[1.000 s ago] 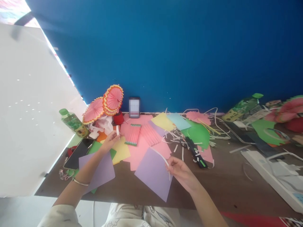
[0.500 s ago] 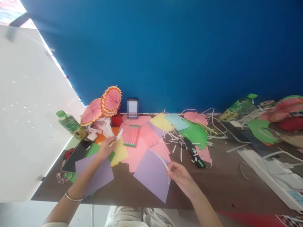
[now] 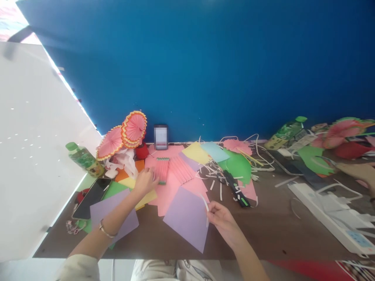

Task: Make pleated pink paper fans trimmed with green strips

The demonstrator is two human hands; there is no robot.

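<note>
White strip (image 3: 205, 203) pinched in our right grip (image 3: 223, 220), along the purple sheet's edge.
We seem to be peeling or sticking it, which next calls for steadiness; our left grip (image 3: 144, 182), beside the pleated pink paper (image 3: 163, 171), we cannot read.

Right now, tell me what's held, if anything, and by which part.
The right hand pinches a white strip partway along; whether the left hand holds anything cannot be told.

From my feed: loose cream sleeve (image 3: 80, 267) ending near the left elbow, thin silver-toned bangle (image 3: 106, 233) further down that forearm. Pale trousers (image 3: 152, 270) with dark line markings.
</note>
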